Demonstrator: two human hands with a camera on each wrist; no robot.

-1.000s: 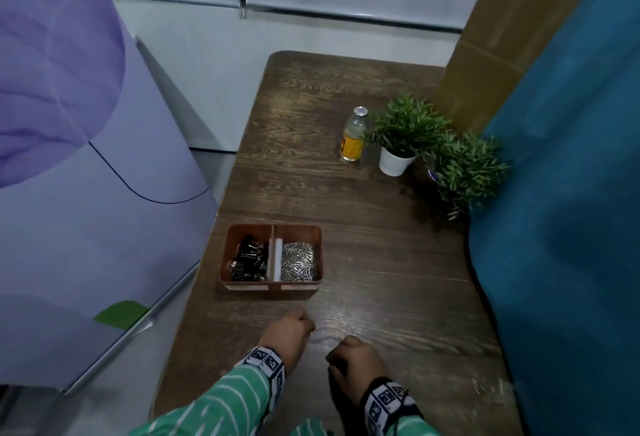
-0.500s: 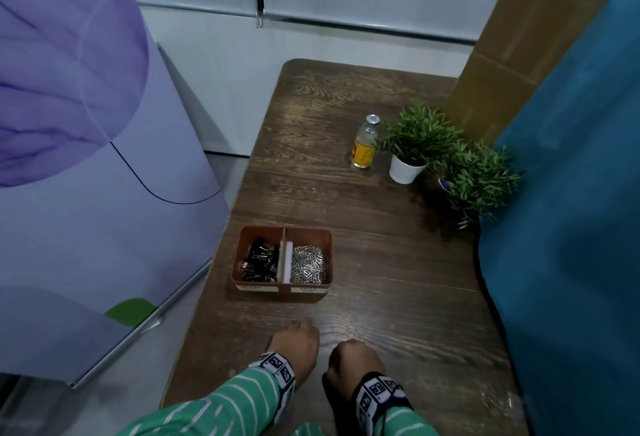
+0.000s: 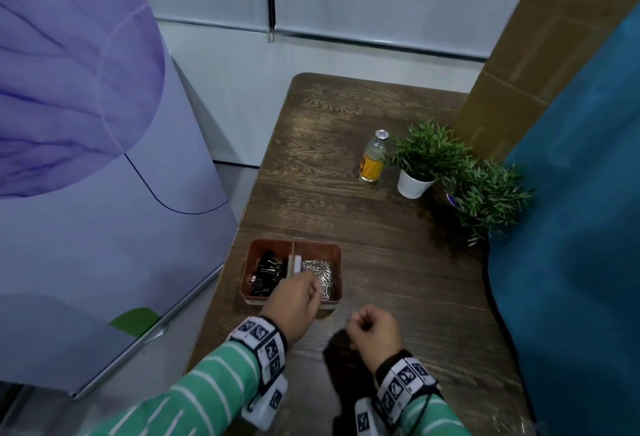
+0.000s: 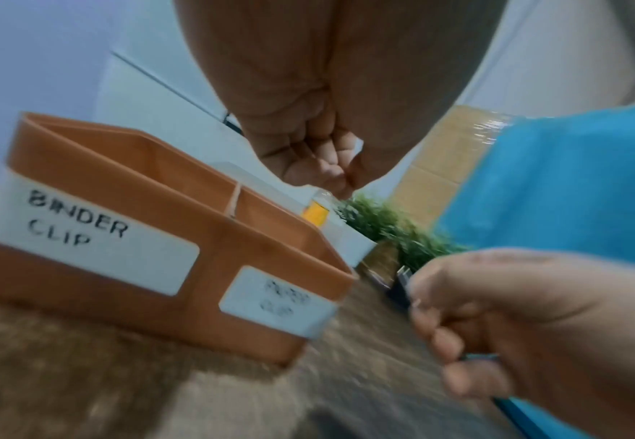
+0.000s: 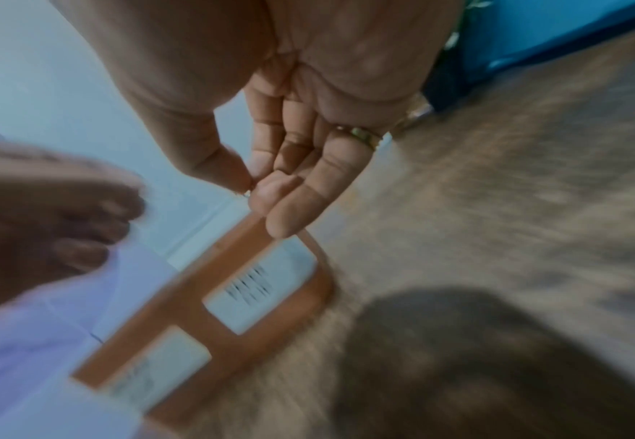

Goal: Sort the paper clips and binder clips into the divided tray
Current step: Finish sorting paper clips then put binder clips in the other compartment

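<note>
- On the table (image 3: pixel 408 262), toward its near left edge: tray (image 3: pixel 313 245), with binder clips (image 3: pixel 266 271) in the left compartment and paper clips (image 3: pixel 320 271) in the right. White divider between, front wall labelled to match.
- Left hand (image 3: pixel 294 300): raised over the tray's near wall, roughly above the divider, fingers curled in against the thumb. Holding something or empty, cannot tell.
- Right hand (image 3: pixel 375 330): apart from the left, near the tray's near right corner, low over the wood. Thumb and forefinger pinched on a tiny glinting clip (image 5: pixel 246 193), probably a paper clip, too small to be sure.
- Judged late in the sort, with both compartments well filled.
- Risk, wrong side: if released from above the divider, could land in either compartment. Better to shift fully over the matching label first.
- Risk, knocked tray: light-looking and close to the table's left edge. Could be slid or tipped by a wrist catching the near wall, mixing both piles.
- Risk, lost clip: thin wire in a fingertip pinch, easily let slip. Hard to spot afterwards on the dark grain, or gone to the floor.
- Risk, collision: two hands close to one small opening. Best taken one at a time.
</note>
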